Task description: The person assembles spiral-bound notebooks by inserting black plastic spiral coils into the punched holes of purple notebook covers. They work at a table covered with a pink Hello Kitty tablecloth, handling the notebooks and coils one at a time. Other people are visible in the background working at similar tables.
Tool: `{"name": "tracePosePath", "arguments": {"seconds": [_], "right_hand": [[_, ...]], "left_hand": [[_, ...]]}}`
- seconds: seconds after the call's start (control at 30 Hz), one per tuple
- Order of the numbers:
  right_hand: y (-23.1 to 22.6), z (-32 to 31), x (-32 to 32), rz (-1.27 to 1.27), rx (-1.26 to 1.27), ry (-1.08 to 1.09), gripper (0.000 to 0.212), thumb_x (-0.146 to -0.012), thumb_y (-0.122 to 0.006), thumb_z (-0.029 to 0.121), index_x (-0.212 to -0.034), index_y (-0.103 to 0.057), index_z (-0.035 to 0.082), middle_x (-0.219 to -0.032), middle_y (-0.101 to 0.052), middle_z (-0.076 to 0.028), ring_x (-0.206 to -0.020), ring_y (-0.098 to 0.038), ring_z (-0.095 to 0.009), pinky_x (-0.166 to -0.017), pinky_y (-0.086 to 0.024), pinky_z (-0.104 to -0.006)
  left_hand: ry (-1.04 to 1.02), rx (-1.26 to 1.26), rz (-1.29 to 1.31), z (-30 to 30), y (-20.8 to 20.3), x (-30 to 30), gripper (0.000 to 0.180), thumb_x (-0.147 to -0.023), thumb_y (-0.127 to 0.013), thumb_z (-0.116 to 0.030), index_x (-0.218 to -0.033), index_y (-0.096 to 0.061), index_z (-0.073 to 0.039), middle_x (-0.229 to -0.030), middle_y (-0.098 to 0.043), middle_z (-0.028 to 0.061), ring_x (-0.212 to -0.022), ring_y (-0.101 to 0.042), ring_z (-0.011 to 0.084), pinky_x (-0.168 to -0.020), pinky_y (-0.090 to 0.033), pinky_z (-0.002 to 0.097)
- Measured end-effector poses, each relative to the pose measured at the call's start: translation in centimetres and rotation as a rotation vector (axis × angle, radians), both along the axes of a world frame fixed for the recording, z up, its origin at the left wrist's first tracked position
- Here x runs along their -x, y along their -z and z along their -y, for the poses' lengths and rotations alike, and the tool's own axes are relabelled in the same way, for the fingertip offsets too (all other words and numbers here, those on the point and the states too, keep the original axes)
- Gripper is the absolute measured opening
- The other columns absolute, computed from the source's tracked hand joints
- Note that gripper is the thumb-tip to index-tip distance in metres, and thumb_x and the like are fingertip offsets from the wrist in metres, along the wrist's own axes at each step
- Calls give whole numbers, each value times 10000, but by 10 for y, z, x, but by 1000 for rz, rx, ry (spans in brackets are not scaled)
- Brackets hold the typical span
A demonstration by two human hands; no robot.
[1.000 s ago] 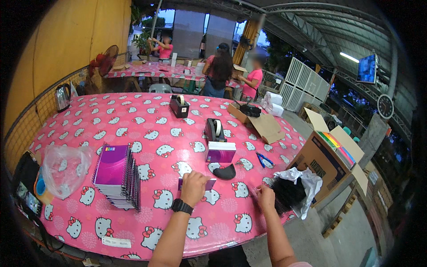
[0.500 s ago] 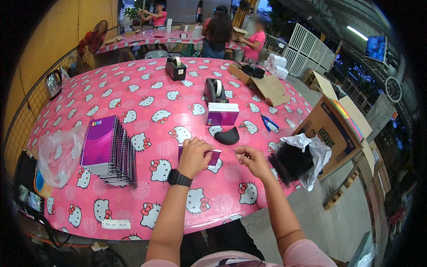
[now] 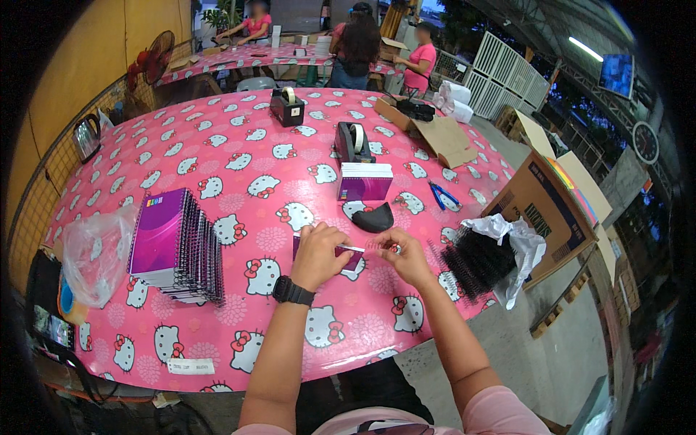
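Observation:
My left hand (image 3: pixel 320 255), with a black watch on the wrist, is closed over a small purple notebook (image 3: pixel 354 259) and presses it to the table. To its right, my right hand (image 3: pixel 403 255) pinches a thin binding coil (image 3: pixel 373 246), faint to see, at the notebook's right edge. Just beyond them lies a black half-round object (image 3: pixel 373 217). Behind that stands a block of small purple notebooks without visible coils (image 3: pixel 365 185). A pile of black binding coils (image 3: pixel 475 264) rests in crumpled white paper (image 3: pixel 531 250) right of my right hand.
Tall stacked purple spiral notebooks (image 3: pixel 161 232) stand at left beside a clear plastic bag (image 3: pixel 98 254). Two tape dispensers (image 3: pixel 288 109) sit farther back. Blue-handled pliers (image 3: pixel 443 195) lie near a cardboard box (image 3: pixel 540 210). Several people work at a far table (image 3: pixel 239 59).
My right hand has moved slightly left and closer to the notebook's edge. My left hand keeps its hold on the notebook. The view has shifted slightly.

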State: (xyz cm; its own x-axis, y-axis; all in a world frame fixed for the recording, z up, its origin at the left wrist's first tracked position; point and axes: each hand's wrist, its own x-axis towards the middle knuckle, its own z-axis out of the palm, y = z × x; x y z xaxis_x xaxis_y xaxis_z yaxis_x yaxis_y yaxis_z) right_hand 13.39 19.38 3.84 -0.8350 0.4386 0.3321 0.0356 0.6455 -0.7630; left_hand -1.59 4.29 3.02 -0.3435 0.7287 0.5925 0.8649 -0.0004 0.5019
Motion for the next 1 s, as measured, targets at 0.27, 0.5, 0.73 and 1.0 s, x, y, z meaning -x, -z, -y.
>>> {"name": "tracePosePath", "arguments": {"seconds": [0.27,0.5,0.73,1.0], "right_hand": [[-11,4,-3,259,321,-154,264,-812,-619,45,-1075,-595,50,-814,-581,-37,-764,-548,-113,-653,-442,-261],[-10,7,5,125,114,-277,325,-929,-497,155,-1242,-487,71,-756,-568,-4,-634,-503,-79,-589,-425,-233],[5,-36,20,133,124,-116,382,-889,-567,259,-1202,-517,47,-908,-610,-59,-761,-550,-128,-686,-455,-264],[52,-55,57,388,-570,356,691,-654,-734,465,-1169,-503,66,-1219,-458,-241,-1141,-425,-386,-975,-324,-471]], "left_hand": [[8,5,13,0,0,0,146,-659,-707,-168,-782,-654,-110,-779,-620,15,-832,-531,204,-783,-341,339],[127,-19,99,-2,-3,-10,216,-687,-705,-197,-883,-645,-129,-832,-586,21,-871,-526,214,-822,-332,356],[92,143,-19,-5,4,-7,204,-785,-629,-315,-857,-662,-127,-858,-594,34,-888,-534,218,-827,-345,379],[186,129,79,3,-3,-5,230,-775,-649,-300,-886,-644,-98,-839,-619,51,-858,-554,231,-839,-354,370]]}}
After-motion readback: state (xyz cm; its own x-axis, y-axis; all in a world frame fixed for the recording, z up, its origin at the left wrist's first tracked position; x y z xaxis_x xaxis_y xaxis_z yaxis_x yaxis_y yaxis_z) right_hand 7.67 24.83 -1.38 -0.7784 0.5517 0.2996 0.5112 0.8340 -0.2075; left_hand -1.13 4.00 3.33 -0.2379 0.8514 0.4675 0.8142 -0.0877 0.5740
